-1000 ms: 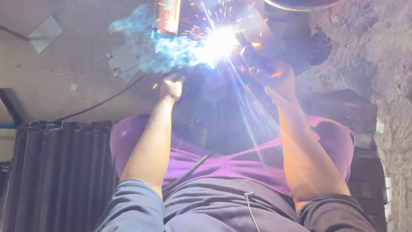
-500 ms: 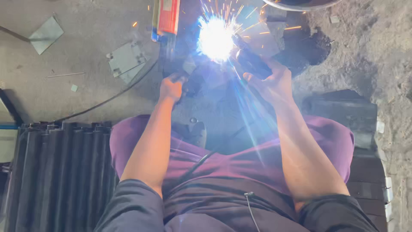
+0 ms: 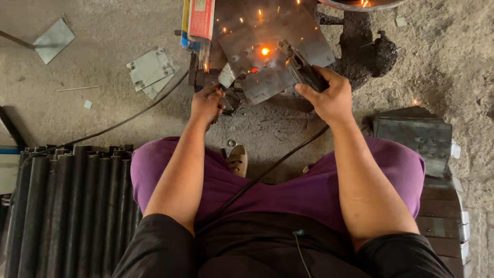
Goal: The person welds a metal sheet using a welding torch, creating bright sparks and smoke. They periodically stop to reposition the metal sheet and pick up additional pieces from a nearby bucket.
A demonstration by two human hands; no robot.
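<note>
My right hand (image 3: 329, 95) grips a dark welding electrode holder (image 3: 301, 67) whose tip points at a glowing orange spot (image 3: 265, 51) on a grey steel plate (image 3: 267, 46). My left hand (image 3: 206, 103) steadies a small metal piece (image 3: 227, 77) at the plate's near left edge. Sparks are scattered over the plate. A black cable (image 3: 262, 175) runs from the holder down across my lap, over purple trousers (image 3: 309, 190).
A box of welding rods (image 3: 198, 23) lies left of the plate. Flat steel pieces (image 3: 150, 72) lie on the concrete floor at left. Black tubes (image 3: 67, 206) are stacked at lower left, a pile of steel plates (image 3: 417, 136) at right. A sandal (image 3: 237, 159) shows between my knees.
The blinding welding arc and smoke have gone out, leaving a small glowing spot and drifting sparks. Both hands stay at the plate.
</note>
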